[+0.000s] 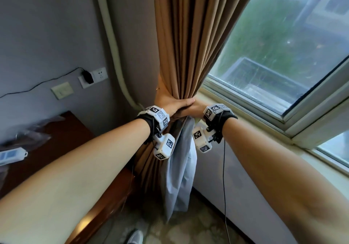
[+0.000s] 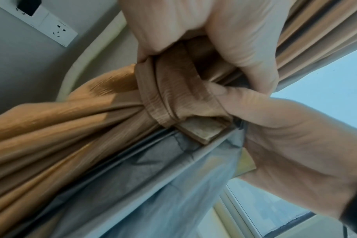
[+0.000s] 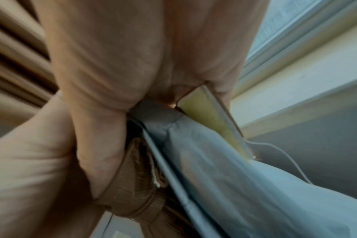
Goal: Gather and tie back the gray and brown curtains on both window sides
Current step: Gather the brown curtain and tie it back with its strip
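Hands, two: left hand (image 1: 174, 103) and right hand (image 1: 196, 107) grip one tie-back band (image 2: 169, 96) round two curtains.

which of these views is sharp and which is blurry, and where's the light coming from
Head view: sharpest, daylight comes through the window; wide-angle bending curves the wall pipe. Left wrist view: mild smear, yet the tie band around the brown curtain reads clearly. Right wrist view: softest, the right hand and gray curtain are smeared.

Brown curtain (image 1: 186, 41), plain, pleated. Gray curtain (image 1: 181, 170) pale blue-gray. Tieback band (image 2: 163, 95) matching brown. Wrist units (image 1: 164, 145) white with black-white square markers. Tabletop (image 1: 62, 136) dark red-brown.
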